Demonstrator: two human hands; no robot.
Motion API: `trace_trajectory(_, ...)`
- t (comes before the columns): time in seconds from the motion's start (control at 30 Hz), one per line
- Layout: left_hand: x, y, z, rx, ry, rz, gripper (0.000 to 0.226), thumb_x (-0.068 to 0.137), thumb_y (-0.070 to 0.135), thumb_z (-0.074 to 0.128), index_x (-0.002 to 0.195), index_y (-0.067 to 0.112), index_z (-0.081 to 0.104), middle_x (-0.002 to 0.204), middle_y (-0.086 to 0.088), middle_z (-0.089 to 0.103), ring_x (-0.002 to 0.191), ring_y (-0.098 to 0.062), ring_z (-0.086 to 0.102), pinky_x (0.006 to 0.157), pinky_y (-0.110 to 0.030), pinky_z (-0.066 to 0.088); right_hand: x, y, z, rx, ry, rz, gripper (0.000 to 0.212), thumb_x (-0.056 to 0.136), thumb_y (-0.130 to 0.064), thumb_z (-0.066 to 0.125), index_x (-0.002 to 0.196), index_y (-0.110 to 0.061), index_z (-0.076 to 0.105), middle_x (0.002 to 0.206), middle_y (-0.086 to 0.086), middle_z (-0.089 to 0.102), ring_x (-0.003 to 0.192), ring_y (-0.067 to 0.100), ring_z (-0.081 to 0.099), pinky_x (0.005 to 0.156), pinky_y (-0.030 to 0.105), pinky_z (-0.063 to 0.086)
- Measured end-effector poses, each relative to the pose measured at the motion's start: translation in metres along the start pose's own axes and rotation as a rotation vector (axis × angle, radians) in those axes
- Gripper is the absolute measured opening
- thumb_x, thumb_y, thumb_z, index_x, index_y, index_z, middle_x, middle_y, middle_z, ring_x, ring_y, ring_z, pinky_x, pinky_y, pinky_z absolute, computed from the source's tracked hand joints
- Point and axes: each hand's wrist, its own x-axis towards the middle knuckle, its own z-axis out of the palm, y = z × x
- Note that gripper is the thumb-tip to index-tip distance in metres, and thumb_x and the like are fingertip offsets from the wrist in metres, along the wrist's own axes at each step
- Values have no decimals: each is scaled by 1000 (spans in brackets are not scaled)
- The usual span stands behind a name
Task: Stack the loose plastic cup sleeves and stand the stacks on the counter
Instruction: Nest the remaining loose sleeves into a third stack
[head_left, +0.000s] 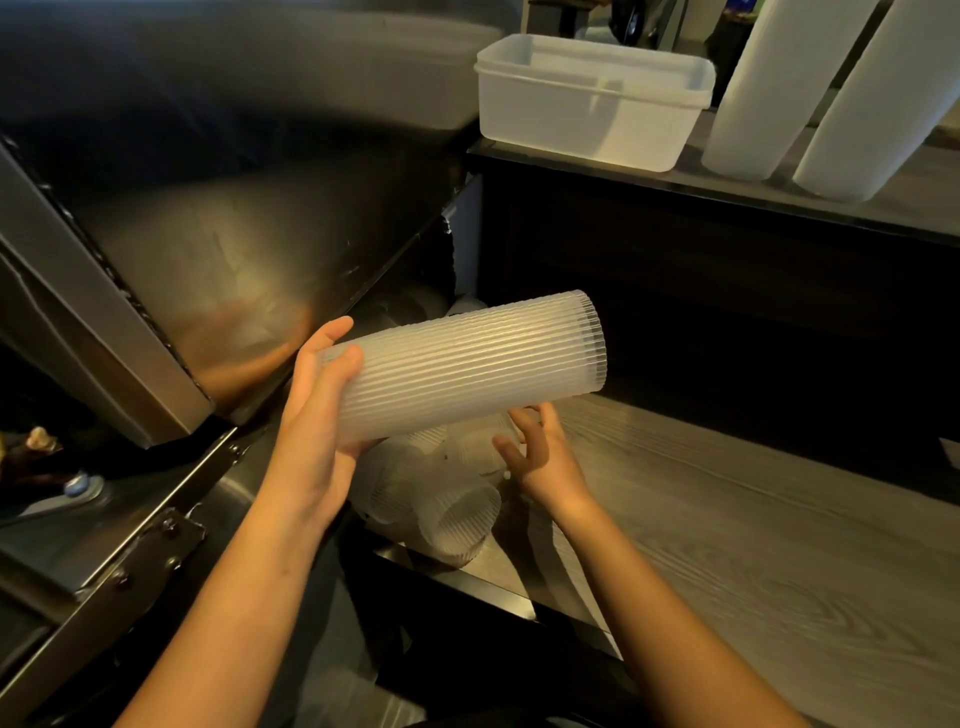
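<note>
A long ribbed, translucent stack of cup sleeves (467, 364) lies nearly level in mid-air, its wide end pointing right. My left hand (317, 415) grips the stack at its narrow left end. My right hand (540, 457) is below the stack with its fingers spread, just under it and over a pile of loose cup sleeves (457, 499) lying on their sides at the counter's left edge. Whether the right fingers touch a loose sleeve is unclear.
The grey wood-grain counter (753, 545) spreads to the right. Above it a shelf carries a white plastic tub (587, 98) and two tall white stacks (810, 93). A steel appliance with an open slanted lid (182, 260) fills the left.
</note>
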Motion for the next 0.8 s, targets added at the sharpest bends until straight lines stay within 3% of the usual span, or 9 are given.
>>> trace_trajectory(0.07, -2, 0, -1, 0, 7, 9, 32, 82, 36, 53, 113, 40, 51, 113, 4, 49, 99, -14, 51, 65, -29, 52, 3, -2, 3, 30, 55, 4, 27, 96, -26, 44, 119, -21, 58, 128, 5, 40, 112, 24, 49, 89, 43, 48)
trace_trajectory(0.13, -3, 0, -2, 0, 12, 11, 31, 86, 34, 52, 116, 39, 50, 112, 4, 49, 100, -14, 50, 66, -29, 53, 4, -5, 3, 71, 95, -10, 25, 98, -24, 40, 106, -17, 62, 123, 6, 43, 104, 18, 50, 81, 26, 46)
trace_trajectory(0.23, -5, 1, -3, 2, 5, 3, 35, 82, 37, 53, 116, 39, 50, 113, 5, 49, 100, -15, 51, 69, -31, 53, 4, -10, -3, 258, 185, 2, 23, 98, -18, 40, 111, -10, 58, 122, 5, 43, 95, 2, 45, 71, 1, 36)
trace_trajectory(0.3, -5, 2, -5, -1, -5, 1, 38, 77, 38, 53, 115, 40, 51, 113, 4, 49, 101, -15, 51, 68, -31, 53, 4, -9, -12, 436, 288, 24, 21, 98, -14, 40, 111, -9, 55, 113, 7, 45, 85, -4, 45, 72, 5, 38)
trace_trajectory(0.37, -5, 2, -5, -3, -15, 2, 40, 75, 38, 53, 115, 40, 51, 114, 4, 49, 101, -15, 51, 67, -31, 54, 5, -5, -24, 571, 397, 58, 20, 98, -15, 39, 106, -27, 53, 108, 8, 51, 85, 2, 50, 72, 21, 43)
trace_trajectory(0.5, -5, 2, -6, -17, -23, 0, 40, 75, 38, 53, 115, 40, 51, 112, 4, 50, 99, -14, 52, 66, -30, 53, 1, -1, -62, 1235, 501, 106, 19, 95, -7, 42, 94, -22, 55, 79, -6, 64, 63, 3, 58, 49, 14, 43)
trace_trajectory(0.6, -5, 1, -5, -23, -20, 6, 32, 81, 35, 53, 113, 40, 52, 111, 4, 51, 97, -13, 52, 63, -28, 54, -5, -6, -84, 1551, 332, 140, 23, 94, -11, 43, 85, -17, 63, 72, -3, 61, 53, 5, 52, 42, 12, 38)
trace_trajectory(0.67, -5, -1, -4, -15, -16, 8, 28, 86, 32, 52, 114, 40, 52, 111, 4, 50, 98, -14, 52, 64, -28, 54, -4, -8, -91, 1489, 171, 126, 30, 94, -15, 43, 81, -21, 69, 78, -3, 60, 54, 5, 50, 41, 12, 37)
trace_trajectory(0.8, -6, -1, -3, 18, -33, 0, 31, 82, 36, 53, 112, 41, 53, 112, 5, 50, 98, -13, 51, 65, -28, 55, 0, -15, -97, 1237, 26, 168, 18, 83, -20, 54, 98, -21, 65, 85, -4, 59, 60, 5, 49, 37, 13, 34)
